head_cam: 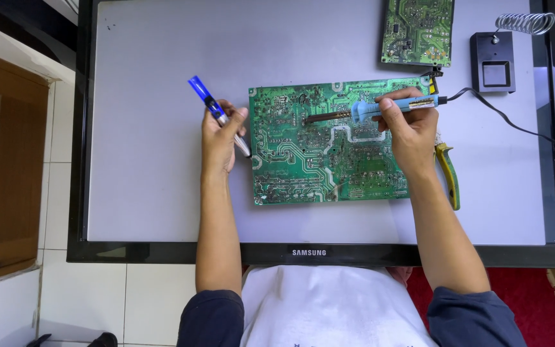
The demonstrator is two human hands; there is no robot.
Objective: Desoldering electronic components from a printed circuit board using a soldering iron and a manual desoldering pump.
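- A large green circuit board (pixel 329 142) is laid flat, solder side up, near the middle of a pale grey panel (pixel 155 180) framed in black — the panel lies face up like a tabletop.
- The right hand (pixel 409 128) is clenched around a soldering iron (pixel 380 109) with a blue grip; the iron is held almost level, its dark tip resting on or just above the board's far-middle area. Contact cannot be told for certain.
- The iron's black cord (pixel 509 119) is run off to the right across the panel.
- The left hand (pixel 221 138) is closed around a blue pen-shaped tool (pixel 216 112); its blue end is tilted far and left, its thin metal end pointed at the board's left edge, just beside it.
- A yellow-green handled pair of pliers (pixel 449 173) is lying on the panel just right of the board, partly hidden by the right wrist.
- A second, smaller green circuit board (pixel 417 32) is seen at the far edge, close to the large board's far right corner.
- A black iron stand (pixel 493 61) with a coiled wire holder is placed to the right of it.
- Dark blue sleeves and a white shirt are seen at the near edge — tiled floor to the left.
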